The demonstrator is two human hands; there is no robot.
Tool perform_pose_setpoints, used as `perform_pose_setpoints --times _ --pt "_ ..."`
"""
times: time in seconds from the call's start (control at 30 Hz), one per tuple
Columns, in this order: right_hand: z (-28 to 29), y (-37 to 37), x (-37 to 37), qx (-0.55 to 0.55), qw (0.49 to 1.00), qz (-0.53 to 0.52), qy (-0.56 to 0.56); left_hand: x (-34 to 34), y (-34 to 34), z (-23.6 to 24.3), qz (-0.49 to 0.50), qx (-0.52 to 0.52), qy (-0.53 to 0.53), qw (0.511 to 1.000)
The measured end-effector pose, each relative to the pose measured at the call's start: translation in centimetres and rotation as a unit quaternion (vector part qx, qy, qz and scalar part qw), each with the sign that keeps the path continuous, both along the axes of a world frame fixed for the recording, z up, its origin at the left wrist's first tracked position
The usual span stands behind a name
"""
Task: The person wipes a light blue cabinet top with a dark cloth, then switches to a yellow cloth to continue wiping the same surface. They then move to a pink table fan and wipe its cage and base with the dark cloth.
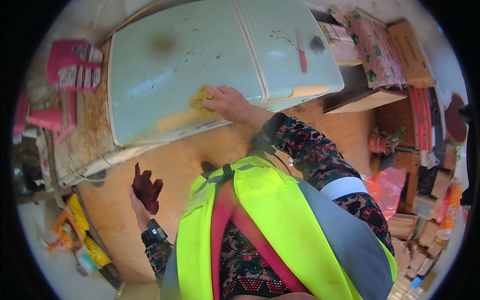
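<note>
A pale green, two-panelled appliance top (200,60), like a fridge's doors, stretches in front of me with dark specks and a brownish smudge on it. My right hand (230,104) is closed round a yellowish scrubbing cloth or sponge (200,99), pressed to the larger panel near its front edge. On the lower left, my left hand (138,202) holds a crumpled dark red cloth (147,190) over the floor, apart from the appliance. A knife (302,57) with a red handle lies on the smaller panel, beside a dark scouring pad or clump (317,45).
At left, a pink bag (75,65) and a pink plastic stool (50,117) stand by a worn wooden board (87,135). A floral cloth (372,47) and a cardboard box (411,52) sit at far right. A red plastic bag (387,187) and piled wood pieces (425,240) lie lower right.
</note>
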State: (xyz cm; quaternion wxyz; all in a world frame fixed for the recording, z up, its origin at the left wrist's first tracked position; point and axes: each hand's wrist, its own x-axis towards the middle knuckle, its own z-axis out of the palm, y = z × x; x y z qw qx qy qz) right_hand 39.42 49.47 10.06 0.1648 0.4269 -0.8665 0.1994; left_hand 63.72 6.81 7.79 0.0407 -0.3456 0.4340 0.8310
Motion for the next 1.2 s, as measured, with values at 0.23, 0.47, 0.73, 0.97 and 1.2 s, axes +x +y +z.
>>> perform_pose_setpoints --times 0.23,0.47,0.73,0.97,1.2 --pt "0.2 18.7 -0.7 -0.005 0.968 -0.241 -0.071 -17.7 18.0 10.4 -0.300 -0.194 0.073 0.931" --pt "-1.1 27.8 1.6 -0.132 0.947 -0.249 -0.156 -30.2 42.3 14.8 -0.576 -0.247 0.170 0.761" --pt "3.9 27.6 -1.5 -0.362 0.889 -0.098 -0.262 -29.1 49.1 9.2 -0.506 0.013 0.049 0.861" --pt "4.5 31.8 -5.8 -0.197 0.887 -0.280 -0.308 -27.9 46.6 7.3 -0.419 0.108 0.050 0.900" --pt "1.9 31.8 -8.8 0.000 0.860 -0.382 -0.338 -28.8 45.0 7.0 -0.339 0.127 -0.012 0.932"
